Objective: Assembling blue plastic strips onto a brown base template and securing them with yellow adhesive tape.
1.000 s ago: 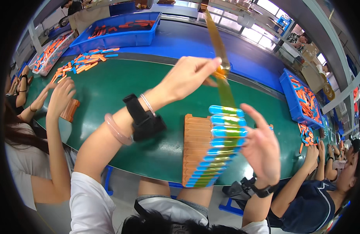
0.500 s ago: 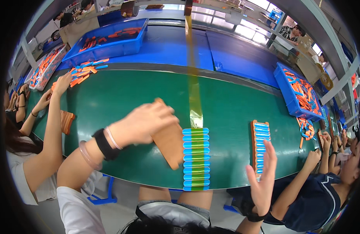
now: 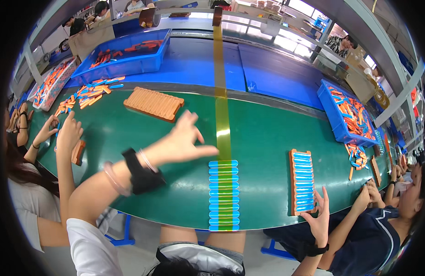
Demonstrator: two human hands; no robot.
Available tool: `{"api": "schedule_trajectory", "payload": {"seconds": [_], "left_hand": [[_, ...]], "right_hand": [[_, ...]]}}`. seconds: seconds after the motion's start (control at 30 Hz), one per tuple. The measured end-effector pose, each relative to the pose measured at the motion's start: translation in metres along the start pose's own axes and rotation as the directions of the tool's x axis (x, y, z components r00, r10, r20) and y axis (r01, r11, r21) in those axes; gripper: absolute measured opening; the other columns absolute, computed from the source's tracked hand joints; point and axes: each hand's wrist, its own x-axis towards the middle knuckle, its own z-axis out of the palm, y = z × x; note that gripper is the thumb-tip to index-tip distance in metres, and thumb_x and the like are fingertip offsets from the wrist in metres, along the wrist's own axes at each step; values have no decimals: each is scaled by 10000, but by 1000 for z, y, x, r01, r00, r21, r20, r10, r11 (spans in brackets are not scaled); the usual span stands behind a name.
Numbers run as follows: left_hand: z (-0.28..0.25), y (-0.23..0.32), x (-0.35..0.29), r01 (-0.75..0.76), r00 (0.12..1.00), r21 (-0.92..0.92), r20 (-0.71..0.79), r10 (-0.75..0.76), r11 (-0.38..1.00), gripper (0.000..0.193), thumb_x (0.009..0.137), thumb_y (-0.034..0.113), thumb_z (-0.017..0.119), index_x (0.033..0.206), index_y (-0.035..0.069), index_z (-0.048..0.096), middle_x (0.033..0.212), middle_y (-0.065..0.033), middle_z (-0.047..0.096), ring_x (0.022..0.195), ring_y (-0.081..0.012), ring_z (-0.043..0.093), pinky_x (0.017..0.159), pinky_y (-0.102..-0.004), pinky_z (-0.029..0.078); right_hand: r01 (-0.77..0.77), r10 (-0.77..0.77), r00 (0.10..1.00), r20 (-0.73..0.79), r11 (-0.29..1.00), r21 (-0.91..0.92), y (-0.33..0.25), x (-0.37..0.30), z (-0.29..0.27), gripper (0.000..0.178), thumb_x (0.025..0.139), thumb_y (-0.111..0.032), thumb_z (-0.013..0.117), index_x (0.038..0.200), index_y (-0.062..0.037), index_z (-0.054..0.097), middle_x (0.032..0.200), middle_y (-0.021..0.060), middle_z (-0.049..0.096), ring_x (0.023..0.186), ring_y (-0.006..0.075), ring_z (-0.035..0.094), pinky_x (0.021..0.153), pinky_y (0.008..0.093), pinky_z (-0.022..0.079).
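Observation:
My left hand (image 3: 185, 140) is open above the table, fingers spread, holding nothing. Beyond it lies an orange-brown grooved tray (image 3: 153, 103), with no pieces in its grooves. My right hand (image 3: 317, 218) grips the near right corner of a second grooved tray (image 3: 294, 184), thumb at its near end and fingers at its right side. Blue round-ended sticks (image 3: 303, 177) fill that tray. Between my hands, a column of similar blue sticks (image 3: 213, 193) lies side by side. Amber tape (image 3: 222, 124) runs over their middles and up toward a tape roll (image 3: 217, 16).
Blue bins (image 3: 115, 66) (image 3: 334, 122) of orange and blue sticks stand back left and at right. Loose sticks (image 3: 90, 94) lie by the left bin. Co-workers' hands (image 3: 69, 133) (image 3: 371, 191) work on both sides. A metal frame (image 3: 378, 41) spans overhead.
The tray that was under my left hand now lies farther back to the left, let go. My right hand has come down onto the filled tray's near corner. The view has shifted slightly.

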Motion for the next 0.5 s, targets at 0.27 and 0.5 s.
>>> {"api": "schedule_trajectory", "payload": {"seconds": [0.27, 0.5], "left_hand": [[12, 18, -31, 194, 981, -846, 166, -100, 496, 174, 794, 143, 620, 850, -10, 557, 791, -57, 605, 741, -87, 559, 662, -199, 434], [-14, -2, -64, 376, 914, -909, 332, -231, 180, 155, 825, 152, 585, 877, 6, 571, 879, -53, 605, 778, -94, 558, 691, -237, 450]], "right_hand": [[143, -131, 986, 99, 982, -126, -55, -13, 63, 940, 549, -59, 777, 1313, 17, 235, 1156, 77, 541, 790, 147, 495, 657, 246, 389], [336, -329, 929, 170, 942, -13, -106, -11, 145, 848, 617, -82, 742, 1300, 30, 254, 1154, 127, 497, 850, 244, 497, 763, 356, 438]]}}
